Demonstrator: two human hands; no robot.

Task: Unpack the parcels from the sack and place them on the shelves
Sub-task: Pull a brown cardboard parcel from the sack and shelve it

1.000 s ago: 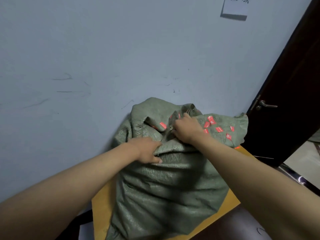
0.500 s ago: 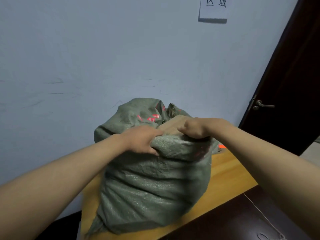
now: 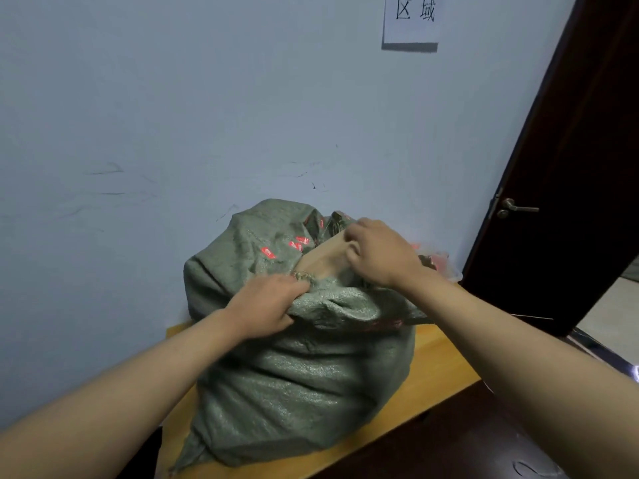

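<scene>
A bulging grey-green woven sack (image 3: 297, 385) with red printed marks stands on a yellow wooden table (image 3: 439, 371) against the wall. Its mouth is pulled open at the top, and a brown cardboard parcel (image 3: 326, 259) shows inside. My left hand (image 3: 268, 302) grips the near rim of the sack's mouth. My right hand (image 3: 378, 252) is closed on the top of the brown parcel at the opening. The rest of the sack's contents are hidden.
A pale blue wall (image 3: 207, 115) rises right behind the sack, with a white paper sign (image 3: 411, 19) high up. A dark door (image 3: 570, 188) with a metal handle (image 3: 515, 208) stands at the right. The table's front edge drops to dark floor (image 3: 449, 447).
The sack's mouth has been pulled wider, uncovering more of the brown parcel. My right hand moved from the rim onto the parcel. My left hand kept its hold on the rim.
</scene>
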